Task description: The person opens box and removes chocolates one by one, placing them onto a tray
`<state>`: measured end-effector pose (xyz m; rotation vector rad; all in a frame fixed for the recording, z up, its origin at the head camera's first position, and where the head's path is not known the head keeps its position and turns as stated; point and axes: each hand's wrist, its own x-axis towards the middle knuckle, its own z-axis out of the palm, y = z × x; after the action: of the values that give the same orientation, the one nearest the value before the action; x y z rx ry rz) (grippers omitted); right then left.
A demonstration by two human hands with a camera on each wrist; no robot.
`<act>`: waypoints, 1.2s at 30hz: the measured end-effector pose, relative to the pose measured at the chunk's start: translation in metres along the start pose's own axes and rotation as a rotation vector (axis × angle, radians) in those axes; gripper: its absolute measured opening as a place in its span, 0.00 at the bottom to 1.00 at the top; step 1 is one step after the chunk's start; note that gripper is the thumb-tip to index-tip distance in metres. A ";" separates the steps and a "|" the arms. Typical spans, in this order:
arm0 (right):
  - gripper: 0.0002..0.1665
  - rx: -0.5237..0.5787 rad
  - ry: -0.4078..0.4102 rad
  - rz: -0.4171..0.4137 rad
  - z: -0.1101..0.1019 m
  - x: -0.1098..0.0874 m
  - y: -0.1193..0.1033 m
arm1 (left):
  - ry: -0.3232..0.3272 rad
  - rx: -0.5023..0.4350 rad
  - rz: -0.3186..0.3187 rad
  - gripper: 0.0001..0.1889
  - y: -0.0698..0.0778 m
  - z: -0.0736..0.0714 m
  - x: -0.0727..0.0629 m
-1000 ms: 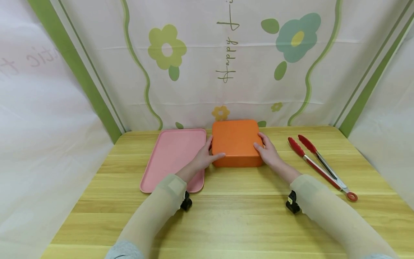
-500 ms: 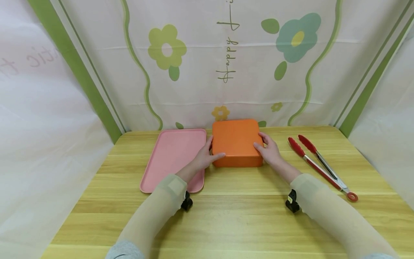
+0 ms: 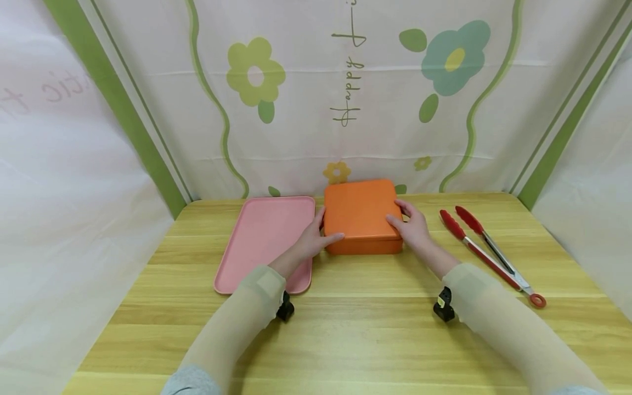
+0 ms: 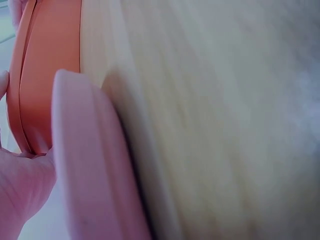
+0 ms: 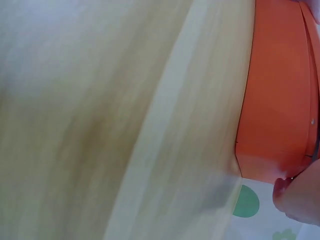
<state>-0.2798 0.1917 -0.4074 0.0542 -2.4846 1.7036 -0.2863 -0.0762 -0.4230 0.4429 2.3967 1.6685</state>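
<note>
An orange square box (image 3: 365,246) stands at the back middle of the table, covered by a matching lid (image 3: 360,208). My left hand (image 3: 312,237) grips the lid's left side, thumb on the front left corner and fingers down the side. On the opposite side my right hand (image 3: 412,226) holds the lid, its thumb on the top edge. The right wrist view shows a dark gap between lid and box body (image 5: 275,95) near my right hand (image 5: 302,195), with the lid slightly raised there. In the left wrist view the seam beside my left hand (image 4: 25,185) looks closed. The box's inside is hidden.
A pink tray (image 3: 266,236) lies left of the box, under my left forearm. Red-handled tongs (image 3: 486,255) lie spread on the right side of the wooden table (image 3: 365,340). A printed cloth (image 3: 345,137) hangs right behind the table's back edge.
The lid's right side has risen a little and its back right corner has tipped up, with my right hand rising slightly with it. My left hand has stayed in place.
</note>
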 end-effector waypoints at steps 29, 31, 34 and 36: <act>0.41 0.029 -0.034 0.055 -0.011 0.005 -0.003 | 0.025 -0.002 0.058 0.47 0.005 -0.004 0.000; 0.41 0.024 -0.035 0.052 -0.012 0.005 -0.004 | 0.024 -0.004 0.055 0.46 0.005 -0.005 0.000; 0.41 0.024 -0.039 0.047 -0.013 0.004 -0.006 | 0.027 -0.010 0.055 0.46 0.006 -0.005 -0.001; 0.41 0.027 -0.039 0.044 -0.014 0.004 -0.007 | 0.034 -0.015 0.051 0.45 0.009 -0.004 -0.002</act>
<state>-0.2817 0.2024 -0.3950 0.0362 -2.5089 1.7695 -0.2847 -0.0779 -0.4132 0.4806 2.4147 1.7278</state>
